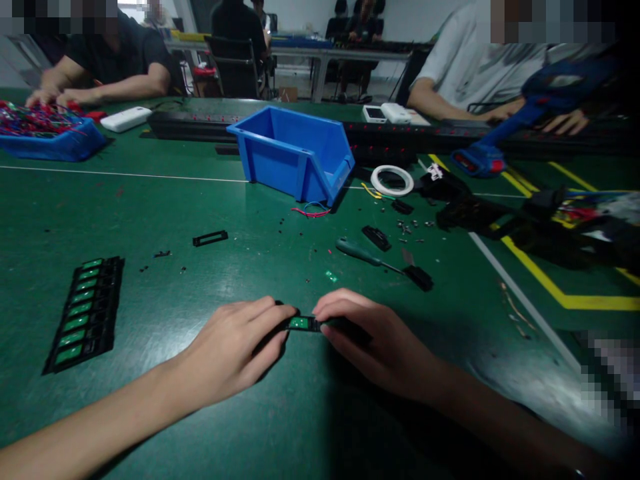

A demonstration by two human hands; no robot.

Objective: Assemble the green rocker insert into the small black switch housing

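Observation:
Between my two hands, low over the green table, is a narrow black plastic housing (302, 324) with a small green circuit board in its middle. The fingers of my left hand (250, 337) pinch its left end. My right hand (367, 333) grips the right end, and its fingers hide that part. Just beyond lies a small green board piece (331, 275). A screwdriver (360, 251) with a green handle rests past my right hand, its tip by a black part (418, 277). To the left, a row of similar black housings with green boards (83, 313) lies side by side.
A blue bin (295, 157) stands at the back middle. Loose screws (407, 228), a white ring (392, 180) and a black frame (210, 238) lie around. Further right is a blue power drill (520, 127); at left, a blue tray of wires (50, 143). Two people sit opposite.

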